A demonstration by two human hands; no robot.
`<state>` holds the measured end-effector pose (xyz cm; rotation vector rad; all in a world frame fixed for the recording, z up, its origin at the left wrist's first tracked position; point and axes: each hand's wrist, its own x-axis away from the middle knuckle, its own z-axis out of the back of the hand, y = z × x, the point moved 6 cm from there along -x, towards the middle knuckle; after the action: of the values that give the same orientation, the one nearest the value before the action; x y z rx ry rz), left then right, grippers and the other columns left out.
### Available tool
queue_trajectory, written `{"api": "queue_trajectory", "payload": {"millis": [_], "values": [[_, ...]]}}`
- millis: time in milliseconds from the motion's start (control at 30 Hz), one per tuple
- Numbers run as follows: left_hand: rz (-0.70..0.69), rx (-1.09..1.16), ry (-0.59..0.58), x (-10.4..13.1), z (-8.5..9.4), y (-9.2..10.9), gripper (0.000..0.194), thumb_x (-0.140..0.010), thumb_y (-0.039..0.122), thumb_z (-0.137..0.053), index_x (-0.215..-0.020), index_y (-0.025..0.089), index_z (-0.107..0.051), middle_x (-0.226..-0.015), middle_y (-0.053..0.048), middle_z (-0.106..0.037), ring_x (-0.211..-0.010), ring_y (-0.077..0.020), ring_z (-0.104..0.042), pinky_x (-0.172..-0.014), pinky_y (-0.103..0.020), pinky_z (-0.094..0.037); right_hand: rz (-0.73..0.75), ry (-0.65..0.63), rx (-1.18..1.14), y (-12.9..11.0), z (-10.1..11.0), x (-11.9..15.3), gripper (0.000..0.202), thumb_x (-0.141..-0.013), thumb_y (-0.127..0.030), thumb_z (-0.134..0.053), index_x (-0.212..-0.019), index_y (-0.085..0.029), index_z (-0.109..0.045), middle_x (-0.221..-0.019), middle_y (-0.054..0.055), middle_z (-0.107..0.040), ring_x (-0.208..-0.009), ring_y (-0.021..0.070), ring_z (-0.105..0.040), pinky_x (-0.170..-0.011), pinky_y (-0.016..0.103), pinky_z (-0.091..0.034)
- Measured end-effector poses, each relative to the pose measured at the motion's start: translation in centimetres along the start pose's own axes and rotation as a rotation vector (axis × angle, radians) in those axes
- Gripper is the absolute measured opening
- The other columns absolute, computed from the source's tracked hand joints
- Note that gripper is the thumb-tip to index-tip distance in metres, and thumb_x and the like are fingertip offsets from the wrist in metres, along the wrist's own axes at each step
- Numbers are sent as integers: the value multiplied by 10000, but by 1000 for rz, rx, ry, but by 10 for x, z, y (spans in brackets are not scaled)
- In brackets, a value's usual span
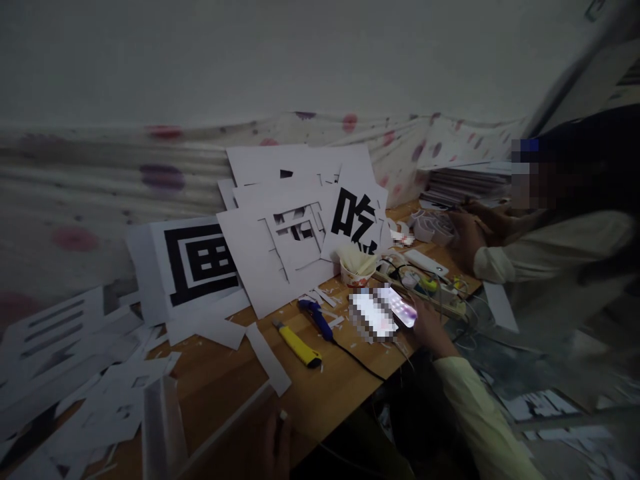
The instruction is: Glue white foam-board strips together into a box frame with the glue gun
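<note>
My right hand (433, 330) curls its fingers around a lit phone (385, 310) at the wooden table's (340, 393) near edge, just right of a blue utility knife (316, 318) and a yellow utility knife (299, 345). My left hand (277, 443) is dim at the bottom edge; I cannot tell how its fingers sit. Cut paper sheets (280, 247) lean behind.

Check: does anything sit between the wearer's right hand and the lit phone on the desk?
Nothing visible does. The right hand is already at the phone, touching its right edge. The yellow utility knife and blue cutter lie off to its left.
</note>
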<state>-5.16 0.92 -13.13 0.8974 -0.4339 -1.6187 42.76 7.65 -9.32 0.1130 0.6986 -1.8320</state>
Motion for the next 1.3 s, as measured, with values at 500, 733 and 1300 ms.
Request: {"api": "queue_trajectory", "payload": {"millis": [500, 733, 1300], "values": [[-31, -81, 56, 4, -1, -3, 477, -989, 418, -295, -965, 256, -743, -1065, -97, -749, -1119, -289, -647, -1102, -522, -394, 51, 6, -81, -16, 7, 10, 619, -666, -124, -489, -1279, -147, -572, -1241, 140, -654, -1178, 325, -584, -1002, 501, -463], [-38, -31, 20, 0, 3, 6, 462, -978, 445, -324, -979, 242, -739, -1057, -120, -744, -1060, -301, -672, -972, -491, -519, -27, 108, -81, -11, 20, 16, 486, -836, -213, -424, -1304, -136, -533, -1214, 171, -660, -1128, 349, -613, -956, 509, -483], [36, 27, 5, -3, 4, 10, 397, -951, 471, -366, -992, 251, -695, -1021, -90, -746, -1065, -265, -665, -988, -413, -506, -136, 62, -88, -6, 48, 49, 499, -970, -424, -312, -1315, -129, -519, -1078, 184, -724, -1067, 320, -673, -911, 464, -525]]}}
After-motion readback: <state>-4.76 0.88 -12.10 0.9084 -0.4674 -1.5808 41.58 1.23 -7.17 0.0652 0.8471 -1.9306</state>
